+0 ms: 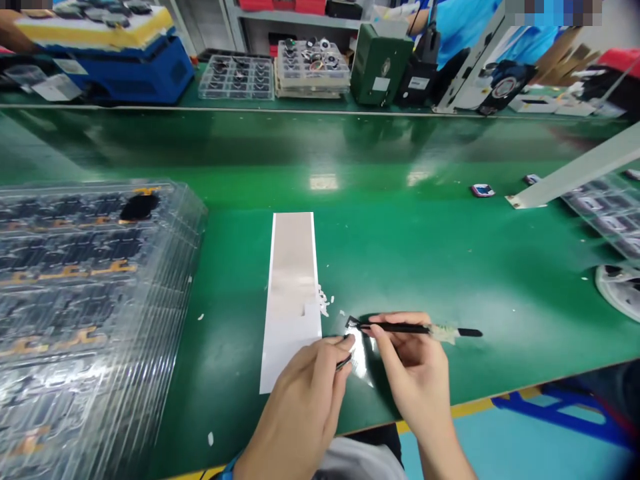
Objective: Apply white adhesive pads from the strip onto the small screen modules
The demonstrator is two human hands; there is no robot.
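Note:
My right hand (417, 357) grips black tweezers (407, 327), which have pale tape wrapped round their rear part. The tweezers point left, their tips at a small dark piece (352, 322) close to my left fingertips. Fingers pinched, my left hand (310, 383) holds a small dark round-edged part (344, 362), mostly covered by the fingers. Between the hands a shiny transparent film (361, 367) shows; I cannot tell whether it is held or lies on the table. Left of the hands lies a white sheet strip (293, 267) with a beige upper area, beside several tiny white scraps (324, 303).
Stacked transparent trays (183, 267) with dark parts and orange ribbons fill the left side. Across the back, a shelf holds a blue machine (140, 73), parts trays (237, 77) and a green box (380, 63). A white post (575, 170) slants at right. Another person's blue sleeve (463, 30) shows behind.

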